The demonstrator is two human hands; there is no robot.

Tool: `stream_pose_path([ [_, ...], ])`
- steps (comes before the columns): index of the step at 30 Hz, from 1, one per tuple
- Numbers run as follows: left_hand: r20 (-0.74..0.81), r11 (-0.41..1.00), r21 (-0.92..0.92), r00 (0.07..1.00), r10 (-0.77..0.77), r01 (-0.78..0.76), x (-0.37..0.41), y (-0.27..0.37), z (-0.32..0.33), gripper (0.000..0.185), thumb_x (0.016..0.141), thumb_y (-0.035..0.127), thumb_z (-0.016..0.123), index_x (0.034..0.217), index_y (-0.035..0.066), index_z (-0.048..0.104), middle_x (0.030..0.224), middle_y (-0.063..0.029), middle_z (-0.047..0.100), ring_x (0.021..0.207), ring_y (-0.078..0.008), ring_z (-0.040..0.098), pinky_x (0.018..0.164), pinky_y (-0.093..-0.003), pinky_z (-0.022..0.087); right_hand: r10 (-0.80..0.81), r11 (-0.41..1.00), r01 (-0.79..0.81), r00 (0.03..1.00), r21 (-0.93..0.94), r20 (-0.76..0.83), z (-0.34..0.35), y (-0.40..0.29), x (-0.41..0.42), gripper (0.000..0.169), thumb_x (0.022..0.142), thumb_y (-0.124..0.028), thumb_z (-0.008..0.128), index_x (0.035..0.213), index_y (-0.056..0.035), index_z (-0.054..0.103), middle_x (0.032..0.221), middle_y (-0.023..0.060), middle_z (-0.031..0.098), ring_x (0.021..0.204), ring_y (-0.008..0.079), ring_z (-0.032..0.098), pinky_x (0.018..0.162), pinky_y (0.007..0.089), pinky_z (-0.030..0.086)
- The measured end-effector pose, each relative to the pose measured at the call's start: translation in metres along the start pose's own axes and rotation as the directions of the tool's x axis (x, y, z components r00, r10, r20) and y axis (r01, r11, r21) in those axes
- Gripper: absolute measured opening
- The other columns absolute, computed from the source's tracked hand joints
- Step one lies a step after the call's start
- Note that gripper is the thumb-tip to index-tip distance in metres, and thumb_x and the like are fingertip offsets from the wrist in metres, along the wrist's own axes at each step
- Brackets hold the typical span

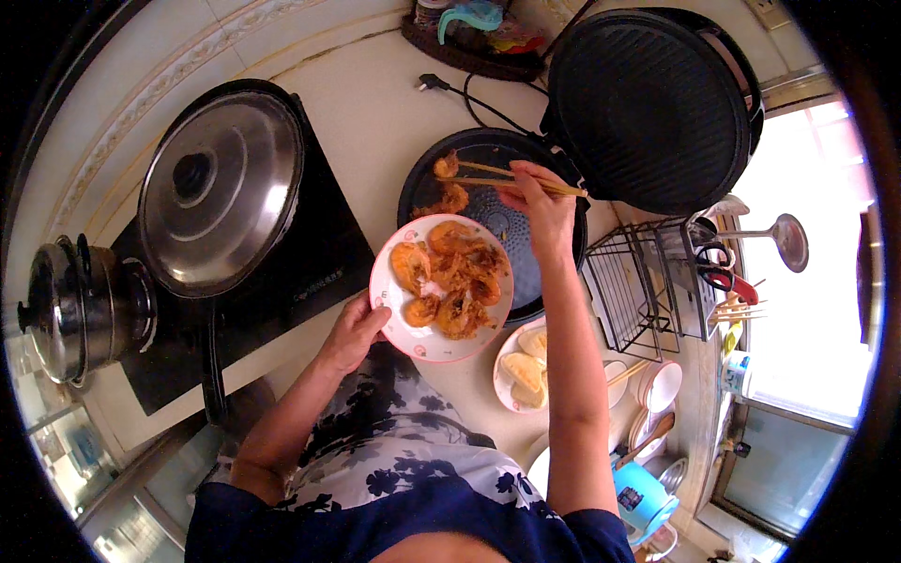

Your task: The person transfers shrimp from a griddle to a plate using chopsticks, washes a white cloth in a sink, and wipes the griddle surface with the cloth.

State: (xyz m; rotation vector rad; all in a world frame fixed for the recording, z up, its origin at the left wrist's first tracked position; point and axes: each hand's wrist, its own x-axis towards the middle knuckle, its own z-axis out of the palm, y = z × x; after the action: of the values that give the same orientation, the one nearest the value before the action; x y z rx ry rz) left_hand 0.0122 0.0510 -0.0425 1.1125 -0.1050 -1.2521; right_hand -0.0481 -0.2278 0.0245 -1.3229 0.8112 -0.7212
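My left hand (354, 333) grips the rim of a white plate with a pink edge (450, 350), which holds several browned, battered shrimp (457, 313). Wooden chopsticks (493, 181) are in my right hand (538, 204), over a round black electric griddle (524, 246) with its lid (647, 112) raised. The chopstick tips are at a shrimp (446, 165) near the griddle's far left side; whether they pinch it I cannot tell. Another fried piece (450, 200) lies just below it, partly behind the plate's edge.
A lidded frying pan (225, 197) and a steel pot (60, 317) stand on the black cooktop (331, 260) at left. Right of my body are a plate of pale buns (521, 369), a black wire rack (623, 295) and stacked bowls (662, 387). A power plug (433, 82) lies behind the griddle.
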Motion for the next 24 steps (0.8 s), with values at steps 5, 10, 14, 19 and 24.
stream_pose_path([
  [5, 0.002, 1.0, -0.001, 1.0, 0.004, -0.004, 0.003, 0.002, 0.001, 0.031, 0.086, 0.009, 0.048, 0.116, 0.002, 0.046, 0.106, -0.0061, 0.056, 0.092, -0.0128, 0.056, 0.081, -0.0287, 0.048, -0.016, 0.997, 0.017, 1.0, -0.077, 0.011, 0.009, 0.011, 0.007, 0.017, 0.084, -0.008, 0.054, 0.093, 0.0054, 0.06, 0.086, 0.0146, 0.06, 0.072, 0.0206, 0.063, 0.065, 0.0284, 0.055],
  [10, -0.017, 1.0, -0.005, 1.0, 0.025, -0.025, 0.003, 0.003, 0.001, 0.031, 0.086, 0.008, 0.047, 0.117, 0.001, 0.045, 0.106, -0.0069, 0.055, 0.092, -0.0124, 0.057, 0.08, -0.029, 0.05, 0.023, 0.999, -0.024, 0.999, -0.025, -0.03, 0.001, 0.004, 0.014, 0.019, 0.084, -0.01, 0.055, 0.092, 0.0066, 0.059, 0.086, 0.0147, 0.061, 0.072, 0.0216, 0.063, 0.063, 0.029, 0.055],
  [14, -0.02, 0.999, -0.003, 0.999, 0.036, -0.036, 0.005, 0.003, 0.0, 0.03, 0.086, 0.009, 0.047, 0.116, 0.0, 0.046, 0.104, -0.0066, 0.055, 0.09, -0.0116, 0.057, 0.078, -0.0281, 0.05, 0.036, 0.998, -0.031, 0.995, 0.05, -0.088, -0.019, 0.005, 0.015, 0.019, 0.083, -0.009, 0.058, 0.092, 0.0082, 0.058, 0.086, 0.0142, 0.059, 0.072, 0.0203, 0.061, 0.06, 0.029, 0.056],
  [19, -0.016, 0.999, 0.012, 0.999, 0.035, -0.035, 0.007, 0.001, -0.002, 0.03, 0.086, 0.01, 0.047, 0.115, 0.0, 0.047, 0.102, -0.0063, 0.056, 0.087, -0.011, 0.057, 0.076, -0.0261, 0.051, 0.015, 0.993, -0.002, 0.993, 0.114, -0.116, -0.039, 0.011, 0.013, 0.02, 0.083, -0.011, 0.058, 0.093, 0.0072, 0.058, 0.086, 0.0141, 0.059, 0.073, 0.0212, 0.061, 0.063, 0.0316, 0.056],
  [24, -0.041, 0.998, -0.029, 0.998, 0.052, -0.053, 0.011, 0.003, 0.005, 0.03, 0.087, 0.01, 0.046, 0.115, 0.0, 0.046, 0.101, -0.0057, 0.056, 0.086, -0.0107, 0.058, 0.073, -0.0254, 0.051, 0.008, 0.997, 0.005, 0.988, 0.082, -0.152, -0.059, -0.004, 0.004, 0.021, 0.084, -0.013, 0.057, 0.093, 0.0062, 0.058, 0.086, 0.0136, 0.059, 0.074, 0.0214, 0.061, 0.066, 0.0332, 0.056],
])
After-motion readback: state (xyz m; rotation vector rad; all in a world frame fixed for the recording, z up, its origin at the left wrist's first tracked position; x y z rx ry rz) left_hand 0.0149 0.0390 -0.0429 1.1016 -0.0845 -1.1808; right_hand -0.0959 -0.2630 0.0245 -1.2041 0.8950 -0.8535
